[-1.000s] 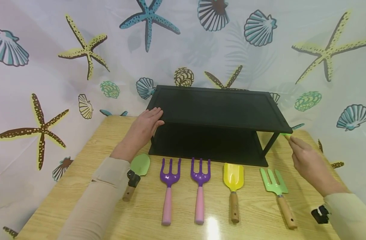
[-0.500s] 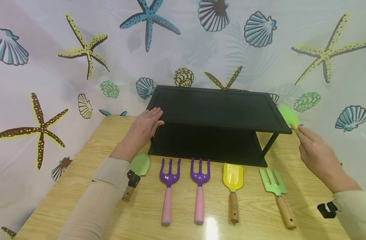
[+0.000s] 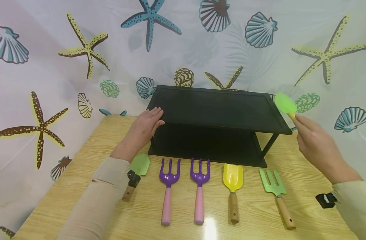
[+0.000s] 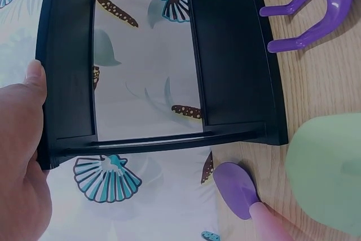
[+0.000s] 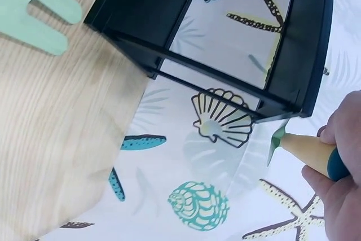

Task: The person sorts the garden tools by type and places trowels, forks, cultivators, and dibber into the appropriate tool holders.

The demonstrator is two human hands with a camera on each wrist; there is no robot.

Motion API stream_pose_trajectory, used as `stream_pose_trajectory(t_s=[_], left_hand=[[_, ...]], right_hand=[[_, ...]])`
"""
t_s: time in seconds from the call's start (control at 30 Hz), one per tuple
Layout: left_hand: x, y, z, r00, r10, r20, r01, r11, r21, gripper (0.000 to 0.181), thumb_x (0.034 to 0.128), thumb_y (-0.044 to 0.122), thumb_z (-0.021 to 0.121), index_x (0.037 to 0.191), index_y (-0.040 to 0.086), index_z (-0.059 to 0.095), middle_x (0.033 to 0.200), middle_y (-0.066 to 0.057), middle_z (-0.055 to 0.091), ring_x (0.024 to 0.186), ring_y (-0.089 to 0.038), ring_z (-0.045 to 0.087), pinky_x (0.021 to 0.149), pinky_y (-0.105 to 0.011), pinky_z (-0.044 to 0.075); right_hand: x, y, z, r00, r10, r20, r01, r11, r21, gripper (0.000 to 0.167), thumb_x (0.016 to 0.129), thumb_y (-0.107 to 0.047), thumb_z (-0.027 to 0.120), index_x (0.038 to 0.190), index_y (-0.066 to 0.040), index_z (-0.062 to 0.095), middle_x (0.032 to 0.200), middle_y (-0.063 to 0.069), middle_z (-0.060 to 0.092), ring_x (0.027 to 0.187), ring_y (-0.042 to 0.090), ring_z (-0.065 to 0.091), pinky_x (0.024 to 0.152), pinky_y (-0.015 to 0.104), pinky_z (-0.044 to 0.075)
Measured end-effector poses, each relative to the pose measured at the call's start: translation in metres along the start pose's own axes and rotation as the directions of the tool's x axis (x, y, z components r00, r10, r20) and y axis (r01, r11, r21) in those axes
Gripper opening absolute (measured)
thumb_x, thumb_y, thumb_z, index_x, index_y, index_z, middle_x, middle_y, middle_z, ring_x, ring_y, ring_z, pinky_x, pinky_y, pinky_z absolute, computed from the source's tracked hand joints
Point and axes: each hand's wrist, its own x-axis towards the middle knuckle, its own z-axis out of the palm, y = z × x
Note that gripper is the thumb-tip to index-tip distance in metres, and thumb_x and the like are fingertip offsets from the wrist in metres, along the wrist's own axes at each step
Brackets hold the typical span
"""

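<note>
A small trowel (image 3: 285,103) with a bright green blade is in my right hand (image 3: 316,146), raised beside the right end of a black two-tier shelf (image 3: 219,108). The right wrist view shows fingers pinching its yellow handle (image 5: 307,149), which has a dark teal band. My left hand (image 3: 144,128) rests on the left end of the shelf's top board, fingers lying straight and thumb by the front edge. In the left wrist view, that hand (image 4: 20,156) touches the board's outer edge. Below the left forearm lies a pale green trowel (image 3: 140,164), partly covered by the wrist camera.
Before the shelf lie two purple forks (image 3: 169,178) with pink handles, a yellow shovel (image 3: 233,176) and a light green fork (image 3: 273,183) on the wooden table (image 3: 147,213). A purple trowel (image 4: 234,190) lies past the shelf's left end. A seashell-print cloth (image 3: 183,40) hangs behind.
My right hand has lifted the green trowel from low beside the shelf's right end to above its top board level. The left hand has stayed in place.
</note>
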Motion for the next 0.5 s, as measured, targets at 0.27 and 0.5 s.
stream_pose_trajectory(t_s=[0.27, 0.5], left_hand=[[0.0, 0.0, 0.0, 1.0, -0.01, 0.007, 0.01, 1.0, 0.001, 0.051, 0.1038, 0.029, 0.049, 0.147, 0.002, 0.045, 0.153, -0.014, 0.045, 0.146, -0.027, 0.038, 0.125, -0.041, 0.025], [0.0, 0.0, 0.001, 1.0, -0.018, 0.009, 0.018, 1.0, 0.0, 0.052, 0.1037, 0.029, 0.05, 0.148, 0.003, 0.044, 0.154, -0.013, 0.045, 0.147, -0.025, 0.037, 0.125, -0.041, 0.024]], right_hand=[[0.024, -0.014, 0.006, 0.999, -0.016, 0.041, 0.015, 1.0, 0.022, 0.052, 0.078, 0.02, 0.056, 0.129, 0.011, 0.059, 0.132, 0.029, 0.059, 0.117, 0.049, 0.057, 0.101, 0.056, 0.047], [0.04, -0.026, 0.012, 0.996, -0.018, 0.084, 0.016, 1.0, 0.025, 0.052, 0.079, 0.019, 0.057, 0.13, 0.01, 0.059, 0.131, 0.029, 0.059, 0.118, 0.048, 0.057, 0.094, 0.061, 0.05]])
